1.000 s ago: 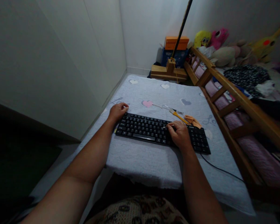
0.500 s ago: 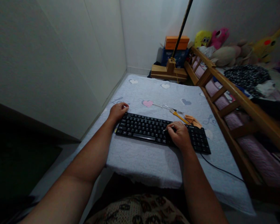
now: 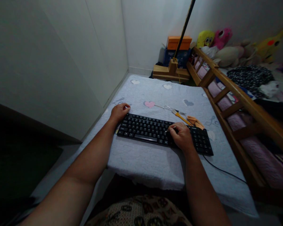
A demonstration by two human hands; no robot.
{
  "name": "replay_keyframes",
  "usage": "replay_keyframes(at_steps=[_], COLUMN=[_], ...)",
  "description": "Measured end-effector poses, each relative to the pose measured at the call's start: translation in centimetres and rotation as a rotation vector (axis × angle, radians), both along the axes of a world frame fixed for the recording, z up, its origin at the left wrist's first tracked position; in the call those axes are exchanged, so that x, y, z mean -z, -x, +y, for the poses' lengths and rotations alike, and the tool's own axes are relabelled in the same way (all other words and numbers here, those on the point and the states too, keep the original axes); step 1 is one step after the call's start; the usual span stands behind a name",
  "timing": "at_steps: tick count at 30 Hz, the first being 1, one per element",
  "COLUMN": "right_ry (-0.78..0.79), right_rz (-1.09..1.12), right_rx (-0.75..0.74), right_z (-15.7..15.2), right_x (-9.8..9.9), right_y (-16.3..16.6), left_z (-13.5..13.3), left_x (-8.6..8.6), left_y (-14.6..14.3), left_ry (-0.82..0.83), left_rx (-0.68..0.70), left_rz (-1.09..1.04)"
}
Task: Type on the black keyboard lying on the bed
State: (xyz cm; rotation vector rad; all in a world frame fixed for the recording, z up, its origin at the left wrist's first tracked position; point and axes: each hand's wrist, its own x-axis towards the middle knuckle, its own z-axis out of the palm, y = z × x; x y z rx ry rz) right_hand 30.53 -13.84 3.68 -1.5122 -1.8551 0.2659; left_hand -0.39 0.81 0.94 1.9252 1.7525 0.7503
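Observation:
A black keyboard (image 3: pixel 143 128) lies slightly slanted on the cloth-covered table. At its upper left corner, my left hand (image 3: pixel 119 112) is closed, fingers curled around the edge; the fingertips are partly hidden. Over the keys right of the middle, my right hand (image 3: pixel 181 135) pinches a thin cotton swab (image 3: pixel 166 131), whose white tip pokes out to the left against the keys. Behind the keyboard lie another thin white stick (image 3: pixel 158 106), metal tweezers (image 3: pixel 181 112), a brush with a yellow handle (image 3: pixel 182 118) and a folded orange cloth (image 3: pixel 195 121).
The pale blue tablecloth (image 3: pixel 141 160) has heart patterns. A black cable (image 3: pixel 224 171) runs off right from the keyboard. A wooden bed rail (image 3: pixel 238 94) borders the right side, a white panel (image 3: pixel 85 56) the left. Behind stand a wooden base (image 3: pixel 162 72) with a pole and an orange box (image 3: pixel 179 43).

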Motion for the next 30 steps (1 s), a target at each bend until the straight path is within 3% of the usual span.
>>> replay_keyframes(at_steps=[15,30], right_ry=[0.041,0.027], right_rz=[-0.001,-0.021], right_rx=[-0.054,0.003], right_z=[-0.05,-0.11], right_x=[0.08,-0.06], right_y=[0.7,-0.07], left_z=[0.0,-0.26], left_x=[-0.08,-0.28], left_y=[-0.01,-0.05], left_ry=[0.014,0.011], left_rx=[-0.003,-0.002], left_rz=[0.0,-0.008])
